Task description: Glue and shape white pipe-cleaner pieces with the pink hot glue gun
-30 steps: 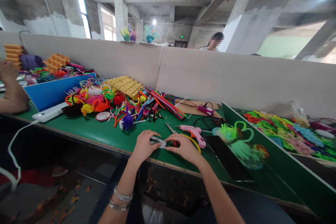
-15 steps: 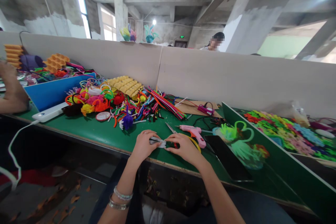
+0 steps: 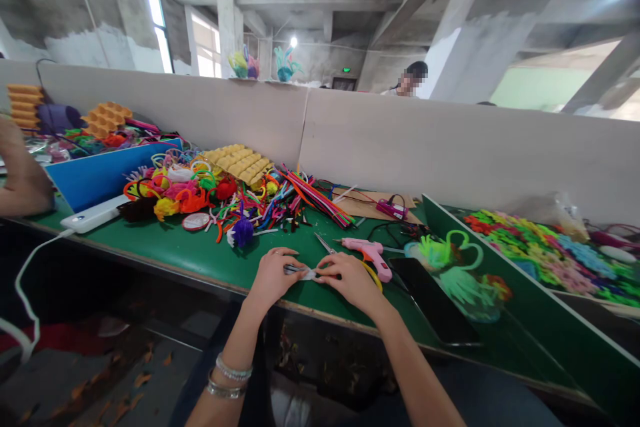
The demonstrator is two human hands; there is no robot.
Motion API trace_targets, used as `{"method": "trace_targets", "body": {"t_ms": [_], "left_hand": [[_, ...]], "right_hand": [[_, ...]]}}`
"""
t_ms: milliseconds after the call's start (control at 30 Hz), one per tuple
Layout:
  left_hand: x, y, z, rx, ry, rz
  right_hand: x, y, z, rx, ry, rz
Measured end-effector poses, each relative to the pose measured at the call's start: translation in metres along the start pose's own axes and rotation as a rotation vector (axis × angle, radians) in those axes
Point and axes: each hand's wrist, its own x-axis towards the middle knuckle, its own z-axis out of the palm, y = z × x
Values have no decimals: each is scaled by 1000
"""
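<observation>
A: What is the person holding now?

B: The left hand and the right hand are both pinching a small white fuzzy piece, one at each end. It is sitting low over the green worktop, just in front of the pink glue gun.

A: What is risky here, you think?

B: The piece is thin, so it may be slipping out if one pinch is loosening. Also the scissors are lying just behind the right hand, beside the glue gun, and the gun's nozzle is pointing toward the fingers. A careless reach could be bringing a cut or a burn.
</observation>
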Motion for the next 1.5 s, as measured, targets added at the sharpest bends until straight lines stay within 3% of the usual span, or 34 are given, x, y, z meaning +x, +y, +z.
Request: {"method": "trace_targets", "body": {"t_ms": [500, 733, 1200, 1500], "left_hand": [[0, 0, -1, -2, -9, 20], [-2, 2, -5, 26, -88, 57], [-8, 13, -14, 144, -111, 121], [-6, 11, -13, 157, -122, 67]], "right_hand": [[2, -6, 5, -98, 68, -8], [4, -6, 9, -34, 120, 25], [3, -9, 7, -25, 95, 35], [-4, -5, -1, 125, 22, 71]]}}
